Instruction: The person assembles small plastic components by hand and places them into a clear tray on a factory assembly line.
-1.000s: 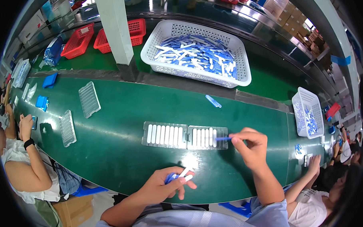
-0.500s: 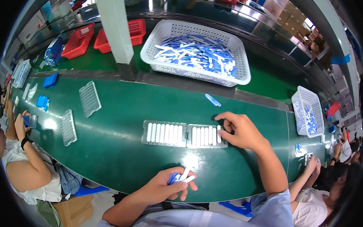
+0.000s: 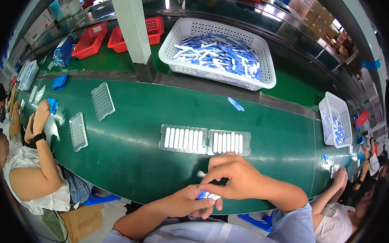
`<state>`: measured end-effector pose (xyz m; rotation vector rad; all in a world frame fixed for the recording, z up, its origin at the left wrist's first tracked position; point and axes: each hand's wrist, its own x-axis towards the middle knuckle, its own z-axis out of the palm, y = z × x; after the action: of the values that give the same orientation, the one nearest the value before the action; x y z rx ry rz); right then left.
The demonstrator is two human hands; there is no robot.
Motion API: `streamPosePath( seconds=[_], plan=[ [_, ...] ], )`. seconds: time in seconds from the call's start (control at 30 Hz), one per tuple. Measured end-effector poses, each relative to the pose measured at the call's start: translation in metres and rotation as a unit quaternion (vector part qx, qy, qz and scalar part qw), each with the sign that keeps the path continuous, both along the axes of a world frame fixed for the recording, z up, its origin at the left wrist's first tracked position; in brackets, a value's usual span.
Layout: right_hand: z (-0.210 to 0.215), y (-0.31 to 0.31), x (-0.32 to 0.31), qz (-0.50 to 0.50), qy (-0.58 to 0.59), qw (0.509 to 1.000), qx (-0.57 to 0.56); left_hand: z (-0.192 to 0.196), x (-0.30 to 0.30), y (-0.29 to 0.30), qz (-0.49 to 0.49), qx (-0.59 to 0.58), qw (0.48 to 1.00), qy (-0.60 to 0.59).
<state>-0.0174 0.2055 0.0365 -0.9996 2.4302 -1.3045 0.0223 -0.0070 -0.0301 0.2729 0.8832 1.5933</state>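
Note:
In my left hand (image 3: pixel 184 202) is a small bundle of blue-and-white plastic sticks (image 3: pixel 209 195), gripped between thumb and fingers close to the table's near edge. My right hand (image 3: pixel 235 175) bends over that bundle, its thumb and forefinger pinching at the sticks; the fingertips partly hide which one they grip. Beyond my hands lies an opened clear plastic case with two halves side by side. White sticks stand in a row in the left half (image 3: pixel 162 145), and another row fills much of the right half (image 3: pixel 246 141).
A white basket (image 3: pixel 175 64) heaped with blue-and-white sticks stands at the back, near a pillar (image 3: pixel 133 29). One loose stick (image 3: pixel 235 104) lies before it. Clear trays (image 3: pixel 103 101) rest at left. Co-workers sit on both sides; another white basket (image 3: pixel 327 134) stands right.
My right hand has left the right half of the case and come down to the bundle in my left hand. The view has shifted slightly. The left co-worker's hands have moved to a blue stack.

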Motion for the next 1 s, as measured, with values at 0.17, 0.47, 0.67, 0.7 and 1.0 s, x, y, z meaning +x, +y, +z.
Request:
streamPosePath(
  seconds=[0.17, 0.47, 0.67, 0.7, 1.0],
  plan=[
    [0.011, 0.007, -0.003, -0.093, -0.132, 0.986, -0.028, 0.026, 0.004, 0.006, 0.09, -0.023, 0.995, -0.028],
    [0.023, 0.024, 0.002, -0.138, -0.069, 0.983, -0.095, 0.017, 0.006, -0.001, 0.04, -0.003, 0.999, -0.013],
    [0.001, 0.087, -0.033, -0.314, -0.241, 0.888, -0.236, 0.015, 0.004, -0.017, 0.123, -0.02, 0.992, -0.027],
    [-0.003, 0.092, -0.033, -0.317, -0.255, 0.884, -0.233, 0.015, 0.003, -0.019, 0.121, -0.017, 0.992, -0.026],
    [-0.019, 0.121, -0.062, -0.245, -0.266, 0.93, -0.066, 0.02, 0.005, -0.035, 0.173, -0.017, 0.985, -0.013]
  ],
)
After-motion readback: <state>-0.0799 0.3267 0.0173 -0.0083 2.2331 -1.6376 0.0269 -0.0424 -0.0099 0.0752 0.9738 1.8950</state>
